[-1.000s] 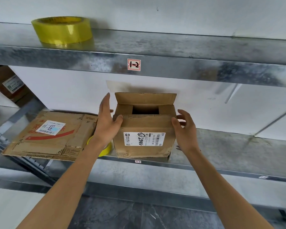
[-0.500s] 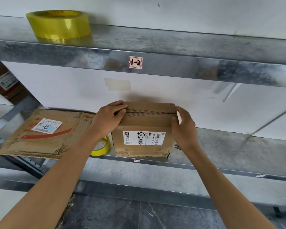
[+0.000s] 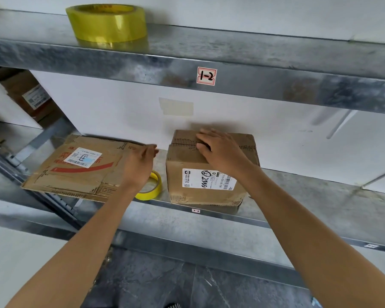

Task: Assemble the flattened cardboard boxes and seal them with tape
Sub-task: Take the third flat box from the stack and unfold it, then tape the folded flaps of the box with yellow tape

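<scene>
A small brown cardboard box [image 3: 200, 187] with a white label stands on the lower metal shelf [image 3: 309, 196], its top flaps folded down. My right hand [image 3: 222, 150] presses flat on the closed flaps. My left hand [image 3: 140, 165] hovers to the left of the box, fingers loosely bent, holding nothing, just above a small yellow tape roll [image 3: 152, 190] lying on the shelf. A flattened cardboard box [image 3: 76, 165] with red print and a label lies further left on the same shelf.
A large yellow tape roll [image 3: 107, 23] sits on the upper shelf [image 3: 253, 63] above. More boxes [image 3: 31, 96] stand behind the shelf post at far left. A white wall backs the shelves; dark floor lies below.
Both hands folded the box's top flaps shut. My left hand then left the box and moved left toward the small tape roll, while my right hand slid onto the top.
</scene>
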